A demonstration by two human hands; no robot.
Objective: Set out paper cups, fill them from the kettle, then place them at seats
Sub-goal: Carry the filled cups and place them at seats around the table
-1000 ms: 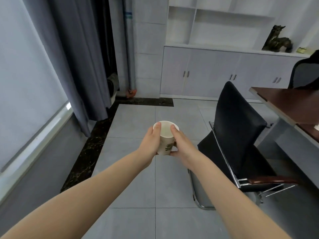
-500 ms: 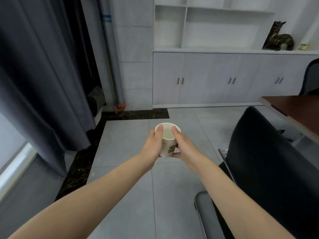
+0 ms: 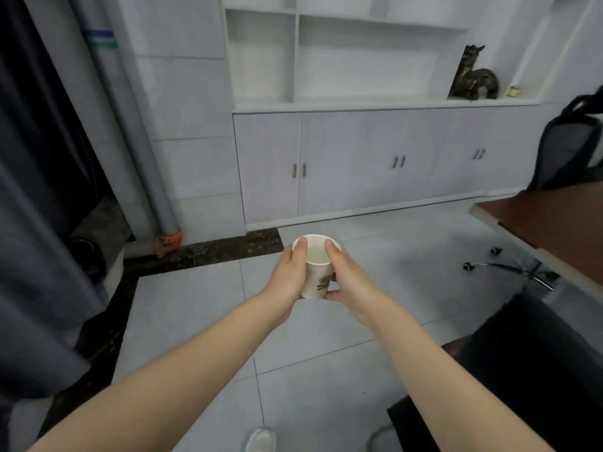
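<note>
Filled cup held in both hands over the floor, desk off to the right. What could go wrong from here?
1. The paper cup holds liquid and is gripped by the left hand and right hand, thumbs at the rim. A squeeze or jolt could slop it onto the tile floor.
2. The black chair and a caster base sit near the desk, so a bump or trip seems possible.

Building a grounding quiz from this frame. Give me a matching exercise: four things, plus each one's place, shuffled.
Things:
1. paper cup
2. figurine
3. pipe
4. desk

Places:
A. at the right edge of the view
B. held between the left hand and the right hand
C. on the ledge above the cabinet doors
D. beside the curtain, at left

Pairs: 1-B, 2-C, 3-D, 4-A
</note>
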